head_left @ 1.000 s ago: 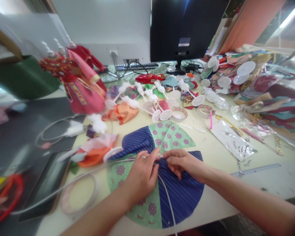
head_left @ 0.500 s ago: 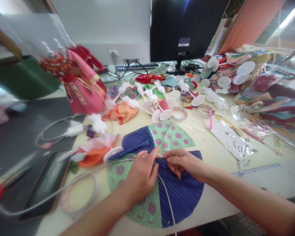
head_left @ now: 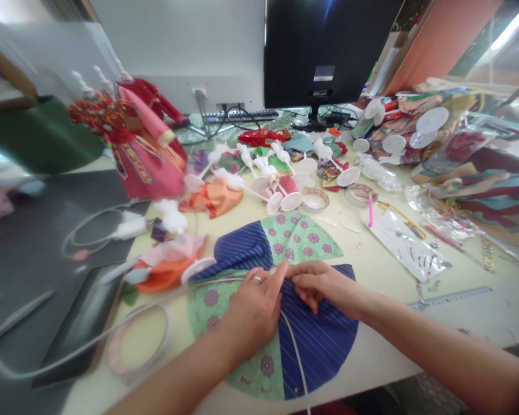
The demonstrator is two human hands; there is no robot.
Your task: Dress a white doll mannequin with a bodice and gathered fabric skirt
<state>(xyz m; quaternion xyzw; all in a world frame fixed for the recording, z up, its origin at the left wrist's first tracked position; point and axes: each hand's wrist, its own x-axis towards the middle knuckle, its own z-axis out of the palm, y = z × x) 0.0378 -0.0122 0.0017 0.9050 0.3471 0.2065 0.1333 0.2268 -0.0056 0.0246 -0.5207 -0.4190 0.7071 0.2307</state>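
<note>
Left hand has edged toward the right hand, pinching the white cord over patchwork cloth on the near tabletop; the right pinches too, seemingly the cord's hidden end.

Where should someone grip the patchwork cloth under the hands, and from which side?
Probably pinch the cloth at the pointed right corner of its far green panel, coming from the right. That corner juts outward, and neither the left hand, the right hand nor the white cable covers it.

craft workshop: dressed figurines, fabric
</note>
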